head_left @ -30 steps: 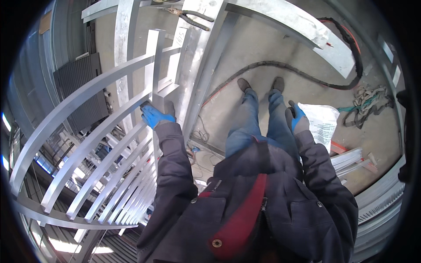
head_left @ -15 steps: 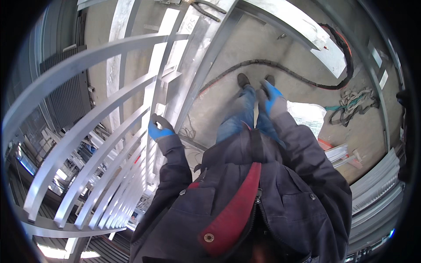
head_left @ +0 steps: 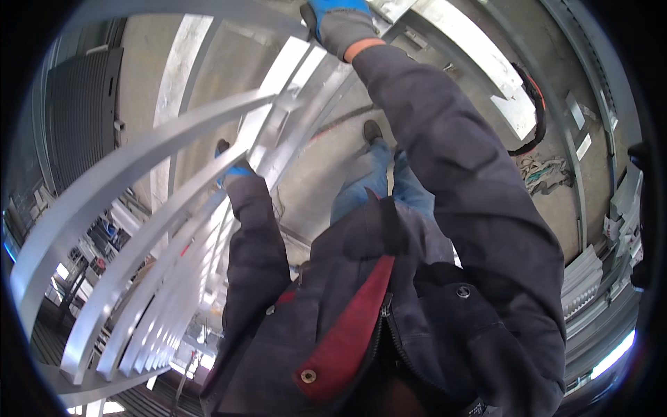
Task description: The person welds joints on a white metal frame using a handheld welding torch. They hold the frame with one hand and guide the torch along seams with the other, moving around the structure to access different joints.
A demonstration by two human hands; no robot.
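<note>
A silver metal railing (head_left: 132,139), with several parallel flat bars, stands along my left side. My left hand (head_left: 235,170), in a blue and grey glove, is closed round one of its bars; the bar hides part of the palm, and dark fingertips show beyond it. My right arm stretches far forward. At the top edge, my right hand (head_left: 344,24), gloved the same way, is closed at the end of the railing's farthest bar, its thumb against the metal. The picture's edge cuts off some of its fingers.
Long pale metal beams (head_left: 458,42) lie ahead, beyond my right arm. On the floor at right are a black cable (head_left: 538,115) and a heap of straps (head_left: 545,174). Stacked metal profiles (head_left: 583,281) sit at far right; a dark ribbed panel (head_left: 82,115) stands at far left.
My right hand has gone from beside my leg up to the railing's far end. My left hand, open before, has closed round a bar. The railing appears shifted in the view.
</note>
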